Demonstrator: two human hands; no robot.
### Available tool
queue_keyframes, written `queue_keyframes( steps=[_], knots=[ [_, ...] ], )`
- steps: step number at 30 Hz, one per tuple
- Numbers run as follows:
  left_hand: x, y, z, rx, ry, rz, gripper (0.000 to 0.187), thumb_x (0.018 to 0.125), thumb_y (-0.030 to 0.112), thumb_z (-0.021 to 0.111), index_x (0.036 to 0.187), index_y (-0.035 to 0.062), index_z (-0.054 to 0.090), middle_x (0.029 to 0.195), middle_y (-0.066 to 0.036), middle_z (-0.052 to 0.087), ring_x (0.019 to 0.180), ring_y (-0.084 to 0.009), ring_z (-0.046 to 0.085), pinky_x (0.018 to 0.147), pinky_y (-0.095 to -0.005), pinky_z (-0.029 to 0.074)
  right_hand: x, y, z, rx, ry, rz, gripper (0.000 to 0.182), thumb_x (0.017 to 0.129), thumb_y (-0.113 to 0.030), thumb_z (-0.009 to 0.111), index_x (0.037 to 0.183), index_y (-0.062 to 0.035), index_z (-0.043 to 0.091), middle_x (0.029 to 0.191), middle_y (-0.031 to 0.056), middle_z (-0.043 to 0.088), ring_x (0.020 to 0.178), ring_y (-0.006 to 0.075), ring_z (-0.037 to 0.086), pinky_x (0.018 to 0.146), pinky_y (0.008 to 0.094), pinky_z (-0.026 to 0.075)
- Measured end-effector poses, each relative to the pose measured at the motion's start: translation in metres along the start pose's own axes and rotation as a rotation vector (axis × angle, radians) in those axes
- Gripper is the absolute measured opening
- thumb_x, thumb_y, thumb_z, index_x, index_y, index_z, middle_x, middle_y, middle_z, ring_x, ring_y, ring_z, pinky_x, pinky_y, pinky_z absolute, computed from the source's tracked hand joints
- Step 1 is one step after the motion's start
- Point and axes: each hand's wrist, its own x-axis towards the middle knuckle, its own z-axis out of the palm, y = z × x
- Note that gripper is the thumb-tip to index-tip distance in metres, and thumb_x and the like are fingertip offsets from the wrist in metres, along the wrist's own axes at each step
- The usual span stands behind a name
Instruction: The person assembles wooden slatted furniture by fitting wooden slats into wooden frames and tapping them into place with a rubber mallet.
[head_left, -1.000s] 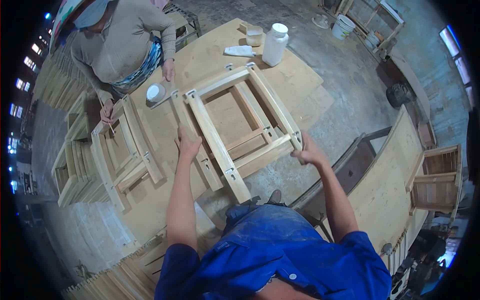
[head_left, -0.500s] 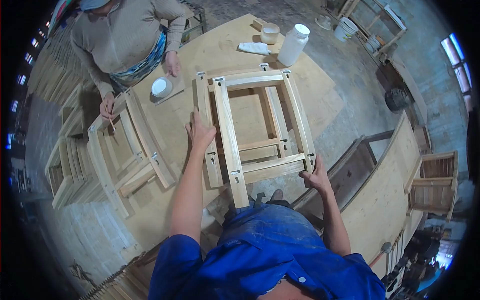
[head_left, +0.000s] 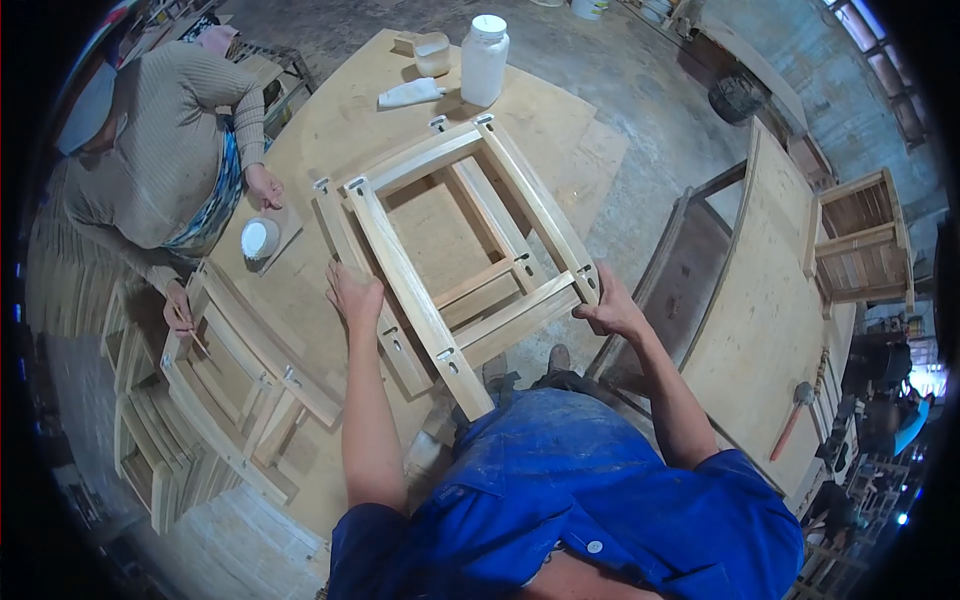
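An upper wooden frame (head_left: 410, 268) lies slanted over a lower wooden frame (head_left: 345, 240) on the plywood table (head_left: 330, 110). My right hand (head_left: 612, 304) is closed on the upper frame's near right corner, thumb on top. At the left side, my left hand (head_left: 357, 297) rests with fingers spread against the lower frame's outer edge; whether it grips is unclear. Slots with whitish material show at the corners of both frames. Across the table, a co-worker (head_left: 170, 140) holds a thin stick over another wooden frame (head_left: 215, 385).
A white cup (head_left: 260, 238) stands near the co-worker. At the far side are a white jar (head_left: 485, 62), a small cup (head_left: 432, 54) and a white tube (head_left: 411, 93). To the right, a second table (head_left: 750, 330) bears a hammer (head_left: 792, 420). Curved wooden parts are stacked at left.
The view has swung to the right, so the table and its things appear further left. The upper frame looks more tilted in view. My right hand still holds its corner.
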Motion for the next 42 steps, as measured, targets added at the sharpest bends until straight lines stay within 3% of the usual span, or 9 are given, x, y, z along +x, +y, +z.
queue_keyframes(
  steps=[4,6,8,10,26,36,38,41,42],
  knots=[
    [0.003,-0.007,0.006,-0.075,0.025,0.023,0.091,0.074,0.018,0.068,0.151,-0.0069,0.026,0.159,-0.024,0.027,0.151,-0.0327,0.019,0.122,-0.0505,0.011,-0.003,-0.007,-0.002,0.019,-0.009,0.049,0.084,0.060,-0.023,0.079,0.135,-0.0017,0.047,0.105,0.0203,0.063,0.095,0.0313,0.063,0.087,0.0417,0.051],
    [0.004,-0.012,0.013,-0.089,0.028,0.054,0.090,0.074,0.018,0.068,0.151,-0.0066,0.027,0.159,-0.024,0.028,0.151,-0.0327,0.019,0.122,-0.0507,0.011,-0.004,-0.013,-0.007,0.051,-0.066,0.237,0.085,0.060,-0.025,0.079,0.134,-0.0017,0.047,0.103,0.0203,0.063,0.093,0.0319,0.063,0.085,0.0418,0.051],
    [0.007,-0.013,0.014,-0.081,0.049,0.020,0.091,0.074,0.018,0.068,0.151,-0.0056,0.026,0.159,-0.024,0.028,0.151,-0.0325,0.020,0.121,-0.0521,0.011,-0.003,-0.010,-0.004,-0.036,-0.013,0.029,0.085,0.060,-0.027,0.079,0.134,-0.0020,0.047,0.103,0.0206,0.063,0.092,0.0332,0.063,0.084,0.0422,0.052],
    [0.007,-0.011,0.015,-0.070,0.034,0.037,0.091,0.074,0.018,0.068,0.152,-0.0052,0.026,0.159,-0.024,0.028,0.151,-0.0329,0.020,0.121,-0.0535,0.011,-0.006,-0.013,-0.006,0.014,-0.031,0.153,0.085,0.059,-0.028,0.079,0.134,-0.0024,0.047,0.104,0.0210,0.063,0.095,0.0356,0.063,0.086,0.0424,0.051],
    [0.006,-0.007,0.011,-0.117,0.034,0.022,0.090,0.076,0.024,0.070,0.151,-0.0049,0.028,0.158,-0.024,0.028,0.148,-0.0370,0.024,0.120,-0.0489,0.013,-0.004,-0.007,-0.005,-0.032,-0.027,0.091,0.083,0.062,-0.028,0.077,0.135,-0.0029,0.046,0.110,0.0237,0.064,0.104,0.0408,0.062,0.093,0.0449,0.049],
    [0.007,-0.003,0.011,-0.069,0.039,-0.006,0.101,0.073,0.026,0.075,0.154,-0.0050,0.022,0.157,-0.027,0.028,0.146,-0.0397,0.027,0.122,-0.0486,0.012,-0.001,0.013,-0.003,-0.136,0.030,-0.075,0.080,0.064,-0.028,0.076,0.133,-0.0014,0.046,0.114,0.0244,0.059,0.108,0.0420,0.060,0.095,0.0461,0.048],
    [0.009,-0.007,0.012,-0.084,0.033,0.004,0.102,0.073,0.029,0.078,0.153,-0.0047,0.024,0.155,-0.028,0.032,0.145,-0.0396,0.030,0.121,-0.0477,0.017,-0.002,0.002,-0.007,-0.144,-0.046,0.034,0.082,0.064,-0.026,0.076,0.136,-0.0025,0.044,0.116,0.0263,0.059,0.108,0.0409,0.061,0.095,0.0461,0.049],
    [0.011,-0.024,0.018,-0.271,0.036,0.084,0.102,0.073,0.030,0.079,0.153,-0.0044,0.026,0.153,-0.029,0.036,0.143,-0.0399,0.035,0.121,-0.0445,0.024,0.003,0.019,-0.003,-0.007,-0.085,0.062,0.089,0.061,-0.026,0.079,0.138,-0.0017,0.041,0.118,0.0260,0.059,0.108,0.0407,0.060,0.095,0.0450,0.049],
    [0.013,-0.023,0.019,-0.173,0.050,0.032,0.101,0.074,0.030,0.079,0.153,-0.0042,0.027,0.153,-0.029,0.037,0.142,-0.0396,0.036,0.120,-0.0428,0.026,-0.002,0.018,-0.006,-0.039,-0.062,-0.008,0.093,0.061,-0.027,0.081,0.140,-0.0011,0.039,0.117,0.0269,0.060,0.108,0.0404,0.060,0.095,0.0446,0.049]
  ],
)
